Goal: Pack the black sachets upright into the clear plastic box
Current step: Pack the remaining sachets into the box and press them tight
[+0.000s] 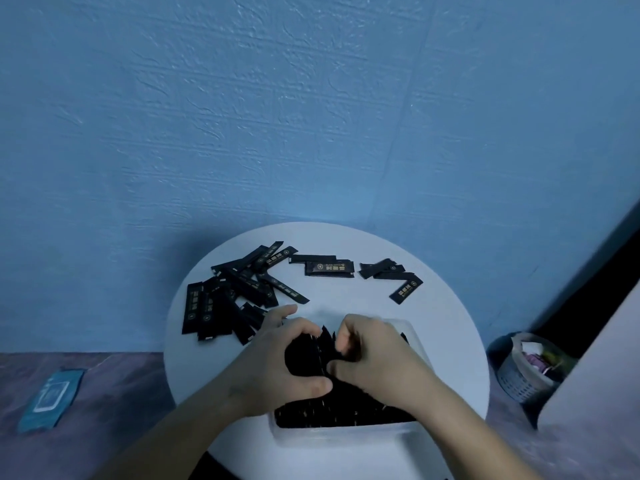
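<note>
Nearest, the clear plastic box (343,436) sits at the close edge of the round white surface (450,341), already holding a dense row of black sachets (346,410) standing on end just beneath both wrists. Above the box, the left hand (277,358) curls around a bunch of upright sachets (303,355), thumb underneath and fingers arched over their tops, gripping them from the left side. Touching it on the other side, the right hand (377,355) is clenched, pinching the same bunch between thumb and bent fingers, knuckles raised over the box's far part. Just beyond the left hand, and off to its left, a loose heap of sachets (228,299) lies flat and crisscrossed on the surface. Farther out, ahead of the gap between the two hands, a small pair (325,266) lies flat, and beyond the right hand a few more (391,275) rest apart from the others. Well to the left of the left hand, down on the floor, lies a teal packet (50,396); well to the right of the right hand stands a grey basket (526,368) with mixed contents. Behind everything rises a textured blue wall (277,116).
</note>
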`<state>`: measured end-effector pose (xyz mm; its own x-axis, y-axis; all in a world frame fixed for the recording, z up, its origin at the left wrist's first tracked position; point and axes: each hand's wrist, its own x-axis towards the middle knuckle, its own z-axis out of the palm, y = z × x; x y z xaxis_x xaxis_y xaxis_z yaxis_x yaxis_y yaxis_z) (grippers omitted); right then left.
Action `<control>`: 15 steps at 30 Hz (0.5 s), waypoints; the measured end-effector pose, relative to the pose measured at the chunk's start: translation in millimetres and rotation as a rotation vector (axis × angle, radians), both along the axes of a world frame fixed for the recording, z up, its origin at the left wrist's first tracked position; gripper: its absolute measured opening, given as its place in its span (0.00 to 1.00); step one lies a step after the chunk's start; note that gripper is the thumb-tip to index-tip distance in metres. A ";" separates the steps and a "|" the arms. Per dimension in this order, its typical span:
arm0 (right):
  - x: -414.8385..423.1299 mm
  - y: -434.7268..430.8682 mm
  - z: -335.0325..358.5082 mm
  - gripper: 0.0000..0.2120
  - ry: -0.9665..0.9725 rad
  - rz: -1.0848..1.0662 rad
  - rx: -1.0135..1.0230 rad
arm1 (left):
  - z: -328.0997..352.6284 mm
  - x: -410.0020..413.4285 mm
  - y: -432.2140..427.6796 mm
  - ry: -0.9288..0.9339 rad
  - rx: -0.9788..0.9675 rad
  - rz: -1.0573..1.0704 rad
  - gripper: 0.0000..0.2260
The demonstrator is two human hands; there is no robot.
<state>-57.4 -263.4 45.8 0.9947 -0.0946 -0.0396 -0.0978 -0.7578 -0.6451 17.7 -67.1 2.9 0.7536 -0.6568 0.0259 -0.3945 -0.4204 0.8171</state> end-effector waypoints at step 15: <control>-3.6 6.3 -11.3 0.08 -0.012 0.004 0.191 | 2.2 5.7 -0.3 -0.010 0.010 -0.036 0.32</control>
<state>-61.0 -257.1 34.5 0.9956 -0.0822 -0.0445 -0.0861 -0.6222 -0.7781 23.3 -67.4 5.1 0.7292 -0.6838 0.0266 -0.4175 -0.4137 0.8091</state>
